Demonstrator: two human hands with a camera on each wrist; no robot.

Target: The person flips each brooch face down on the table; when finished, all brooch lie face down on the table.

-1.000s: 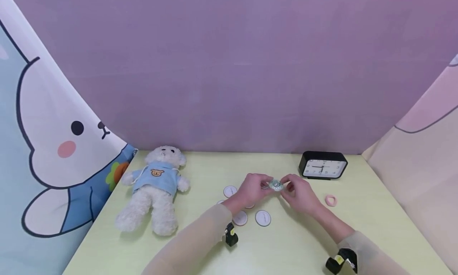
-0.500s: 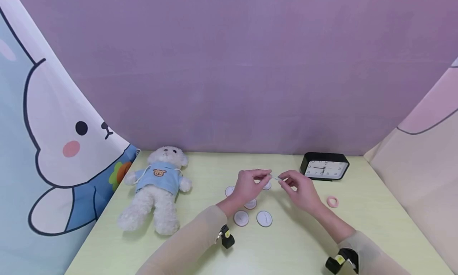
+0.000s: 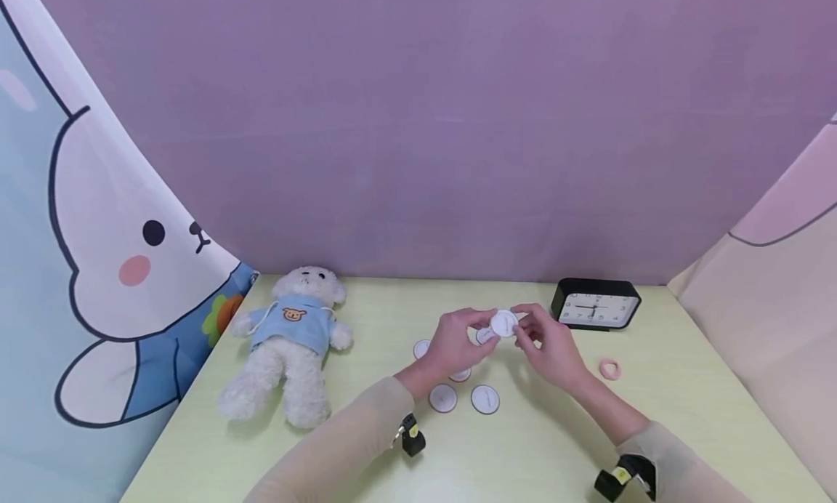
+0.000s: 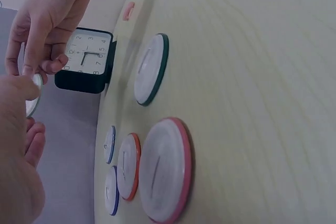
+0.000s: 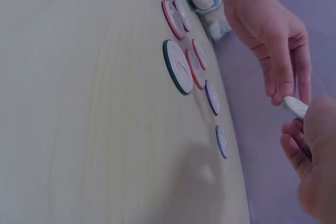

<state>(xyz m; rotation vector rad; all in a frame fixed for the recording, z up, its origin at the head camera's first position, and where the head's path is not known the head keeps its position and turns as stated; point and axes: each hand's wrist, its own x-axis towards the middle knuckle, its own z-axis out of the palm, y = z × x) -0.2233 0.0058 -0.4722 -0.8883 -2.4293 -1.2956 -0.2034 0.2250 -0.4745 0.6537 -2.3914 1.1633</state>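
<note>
A round pin badge (image 3: pixel 504 323) is held up above the table between both hands, its white back with a thin line turned to the head camera. My left hand (image 3: pixel 463 339) pinches its left edge; my right hand (image 3: pixel 548 345) grips the right edge with fingertips. From the right wrist, the badge (image 5: pixel 295 107) appears edge-on between the two hands. Several similar badges lie white side up below, among them a green-rimmed badge (image 4: pixel 150 70) and a pink-rimmed badge (image 4: pixel 165 171). Fingers partly cover the held badge in the left wrist view.
A plush toy (image 3: pixel 294 343) in a blue top lies at the left of the table (image 3: pixel 549 452). Behind the right hand stands a black alarm clock (image 3: pixel 596 304). A pink ring (image 3: pixel 609 369) lies in front of the clock. A purple backdrop (image 3: pixel 418 125) rises behind.
The badge has turned over between the hands: its green patterned face showed first, then its edge, now its white back. Both hands have risen slightly, while the other badges stay put.
</note>
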